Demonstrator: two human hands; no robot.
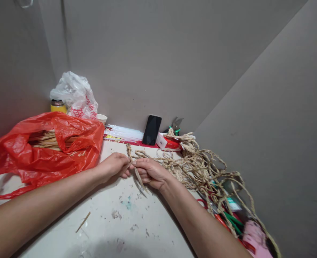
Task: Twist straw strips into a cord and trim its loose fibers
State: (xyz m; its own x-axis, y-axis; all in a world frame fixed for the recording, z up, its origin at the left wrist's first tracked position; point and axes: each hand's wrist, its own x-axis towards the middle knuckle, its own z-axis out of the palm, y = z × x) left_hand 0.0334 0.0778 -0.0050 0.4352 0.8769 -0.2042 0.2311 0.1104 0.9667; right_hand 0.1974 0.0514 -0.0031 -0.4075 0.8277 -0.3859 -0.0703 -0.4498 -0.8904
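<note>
My left hand (115,166) and my right hand (150,172) meet near the middle of the white table. Both are closed, fingertips pinched on the end of a braided straw rope (129,149). A loose flat straw strand (139,178) hangs down from between my hands toward the tabletop. From the work, the rope runs behind my right hand toward a tangled heap of the same braided rope (201,168) on the right. My fingers cover the exact spot where the strands join.
On the left lies a red plastic bag (75,161) with dry straw (49,139) inside. Behind it stand a yellow jar (58,106), a white plastic bag (75,91) and a paper cup (102,118). A phone (152,129) leans on the grey wall near pruning shears (176,124). A straw scrap (83,222) lies in front.
</note>
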